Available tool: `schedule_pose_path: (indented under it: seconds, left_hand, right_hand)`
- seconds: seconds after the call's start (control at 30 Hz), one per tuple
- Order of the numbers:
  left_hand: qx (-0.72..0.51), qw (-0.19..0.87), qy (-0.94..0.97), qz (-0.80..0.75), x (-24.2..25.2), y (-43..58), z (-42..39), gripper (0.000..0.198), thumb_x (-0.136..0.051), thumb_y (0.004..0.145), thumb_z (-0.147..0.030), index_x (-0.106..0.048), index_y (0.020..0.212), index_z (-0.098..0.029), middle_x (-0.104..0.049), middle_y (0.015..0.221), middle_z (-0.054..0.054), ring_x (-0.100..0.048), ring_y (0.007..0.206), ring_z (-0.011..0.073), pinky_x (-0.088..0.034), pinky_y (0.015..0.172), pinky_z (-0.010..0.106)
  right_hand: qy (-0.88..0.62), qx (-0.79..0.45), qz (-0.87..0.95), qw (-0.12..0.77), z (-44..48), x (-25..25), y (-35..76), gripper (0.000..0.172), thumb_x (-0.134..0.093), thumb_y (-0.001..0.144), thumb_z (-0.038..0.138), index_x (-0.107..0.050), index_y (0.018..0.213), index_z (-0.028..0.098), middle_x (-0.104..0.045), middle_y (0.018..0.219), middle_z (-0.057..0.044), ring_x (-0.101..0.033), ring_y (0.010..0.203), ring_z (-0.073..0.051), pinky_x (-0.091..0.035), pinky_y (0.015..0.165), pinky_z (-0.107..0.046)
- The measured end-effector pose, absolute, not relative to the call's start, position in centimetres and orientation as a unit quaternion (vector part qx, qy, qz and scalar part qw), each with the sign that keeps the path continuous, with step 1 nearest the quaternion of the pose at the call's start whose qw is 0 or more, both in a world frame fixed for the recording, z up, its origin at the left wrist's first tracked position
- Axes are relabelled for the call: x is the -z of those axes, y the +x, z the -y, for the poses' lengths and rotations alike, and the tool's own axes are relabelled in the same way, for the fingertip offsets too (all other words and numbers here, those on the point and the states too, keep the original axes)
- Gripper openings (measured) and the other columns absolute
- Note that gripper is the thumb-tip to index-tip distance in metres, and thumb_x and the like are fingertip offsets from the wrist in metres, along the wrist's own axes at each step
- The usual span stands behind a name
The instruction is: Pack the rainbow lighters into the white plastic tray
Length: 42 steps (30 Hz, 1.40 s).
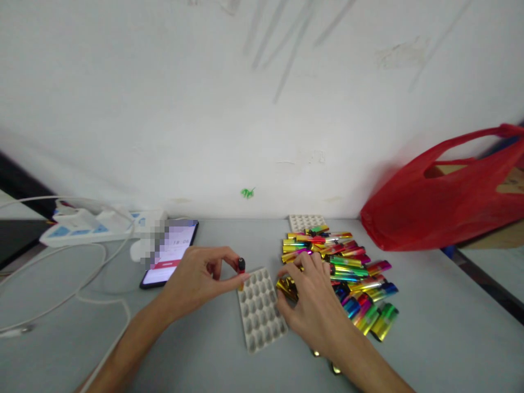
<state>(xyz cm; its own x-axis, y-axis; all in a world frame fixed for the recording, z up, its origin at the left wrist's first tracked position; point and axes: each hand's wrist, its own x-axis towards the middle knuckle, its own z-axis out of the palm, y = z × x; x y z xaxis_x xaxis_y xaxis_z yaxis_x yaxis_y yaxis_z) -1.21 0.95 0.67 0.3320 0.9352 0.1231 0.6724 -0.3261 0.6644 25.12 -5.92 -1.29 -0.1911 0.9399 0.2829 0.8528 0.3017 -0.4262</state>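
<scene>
Our right hand [315,305] covers the near edge of the glossy foil-tube pile [352,273], fingertips on a gold tube [286,286]; we cannot tell if it grips. Beside it our left hand [196,278] pinches a small black-capped tube [241,266] over the dimpled white tray [262,316]. Beyond are a phone [172,252] and a power strip [82,232]. On the right a red bag [442,202] is cut off.

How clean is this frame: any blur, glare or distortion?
Head view: even, soft light with faint shadows; wide-angle bending at the edges; bright glints on the pile of shiny rainbow foil tubes; a pixelated patch over part of the dark smartphone; the left hand pinching a small black-capped tube looks slightly soft.
</scene>
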Motion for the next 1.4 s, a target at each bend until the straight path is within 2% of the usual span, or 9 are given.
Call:
schedule_pose_path:
  seconds: [0.3, 0.47, 0.63, 0.8, 0.97, 1.1, 1.2, 1.3, 1.4]
  left_hand:
    - [-0.228, 0.267, 0.783, -0.513, -1.3, -0.9, -1.0, 0.035, -0.085, 0.082, -0.060, -0.088, 0.089, -0.026, -0.041, 0.050, -0.009, -0.038, 0.048, 0.0123, -0.026, 0.054, 0.025]
    - [-0.190, 0.280, 0.794, -0.505, -0.9, -1.2, -1.3, 0.032, -0.088, 0.080, -0.057, -0.085, 0.089, -0.027, -0.052, 0.051, -0.008, -0.050, 0.049, 0.0146, -0.032, 0.055, 0.025]
    - [-0.188, 0.309, 0.792, -0.492, 0.3, -1.1, -1.5, 0.040, -0.095, 0.072, -0.050, -0.083, 0.101, -0.026, -0.078, 0.084, -0.002, -0.060, 0.062, 0.0166, -0.041, 0.060, 0.026]
    - [-0.170, 0.345, 0.782, -0.490, 0.8, -1.0, -1.4, 0.038, -0.093, 0.078, -0.053, -0.083, 0.101, -0.026, -0.075, 0.072, -0.004, -0.060, 0.060, 0.0171, -0.037, 0.057, 0.025]
    - [-0.163, 0.368, 0.779, -0.480, 0.7, -0.4, -1.2, 0.028, -0.090, 0.083, -0.048, -0.083, 0.095, -0.024, -0.071, 0.066, -0.006, -0.049, 0.055, 0.0145, -0.032, 0.055, 0.025]
    - [-0.165, 0.372, 0.778, -0.478, 0.8, 0.3, -1.0, 0.025, -0.087, 0.086, -0.046, -0.082, 0.096, -0.023, -0.066, 0.064, -0.007, -0.045, 0.055, 0.0143, -0.029, 0.056, 0.025]
    - [-0.168, 0.371, 0.780, -0.476, 0.8, 0.7, -0.9, 0.025, -0.086, 0.088, -0.046, -0.082, 0.097, -0.022, -0.068, 0.068, -0.005, -0.047, 0.058, 0.0148, -0.030, 0.058, 0.026]
    - [-0.170, 0.369, 0.781, -0.474, 1.0, 0.9, -0.8, 0.025, -0.084, 0.090, -0.045, -0.082, 0.099, -0.021, -0.070, 0.073, -0.004, -0.048, 0.060, 0.0149, -0.031, 0.060, 0.026]
    - [-0.173, 0.366, 0.781, -0.475, 1.2, 1.0, -0.8, 0.024, -0.083, 0.091, -0.044, -0.081, 0.096, -0.021, -0.068, 0.071, -0.005, -0.049, 0.062, 0.0152, -0.031, 0.062, 0.027]
  right_hand:
    - [-0.591, -0.058, 0.767, 0.241, 5.8, 1.6, 25.3, 0.018, -0.072, 0.087, 0.015, -0.068, 0.102, 0.024, -0.063, 0.110, -0.010, -0.053, 0.109, -0.035, -0.042, 0.093, -0.053]
    - [-0.599, -0.052, 0.765, 0.229, 5.4, 1.7, 25.4, 0.012, -0.076, 0.090, 0.018, -0.067, 0.096, 0.024, -0.065, 0.107, -0.010, -0.054, 0.107, -0.036, -0.041, 0.092, -0.053]
    - [-0.595, -0.060, 0.769, 0.227, 5.2, 2.0, 25.7, 0.009, -0.076, 0.095, 0.021, -0.069, 0.098, 0.024, -0.066, 0.110, -0.009, -0.055, 0.110, -0.036, -0.040, 0.094, -0.054]
    - [-0.582, -0.025, 0.783, 0.218, 5.2, 1.7, 25.4, 0.010, -0.073, 0.096, 0.016, -0.068, 0.102, 0.021, -0.067, 0.113, -0.012, -0.054, 0.109, -0.036, -0.039, 0.092, -0.051]
    - [-0.576, -0.032, 0.779, 0.248, 5.3, 1.0, 25.3, 0.011, -0.064, 0.100, 0.013, -0.067, 0.107, 0.021, -0.067, 0.111, -0.011, -0.054, 0.106, -0.035, -0.038, 0.090, -0.049]
    - [-0.575, -0.126, 0.727, 0.354, 5.5, 0.3, 25.7, 0.007, -0.060, 0.110, 0.025, -0.066, 0.112, 0.024, -0.067, 0.108, -0.007, -0.056, 0.104, -0.031, -0.039, 0.093, -0.046]
    - [-0.568, -0.235, 0.636, 0.466, 5.5, 0.0, 25.9, 0.017, -0.060, 0.112, 0.040, -0.063, 0.106, 0.025, -0.068, 0.096, -0.004, -0.060, 0.090, -0.024, -0.043, 0.084, -0.039]
    - [-0.523, -0.391, 0.525, 0.546, 5.0, -0.4, 26.0, 0.027, -0.068, 0.108, 0.048, -0.062, 0.098, 0.024, -0.067, 0.077, 0.002, -0.060, 0.074, -0.019, -0.045, 0.074, -0.033]
    - [-0.441, -0.569, 0.385, 0.577, 4.5, -0.9, 26.1, 0.030, -0.080, 0.099, 0.049, -0.070, 0.106, 0.021, -0.069, 0.071, 0.002, -0.060, 0.068, -0.016, -0.047, 0.069, -0.028]
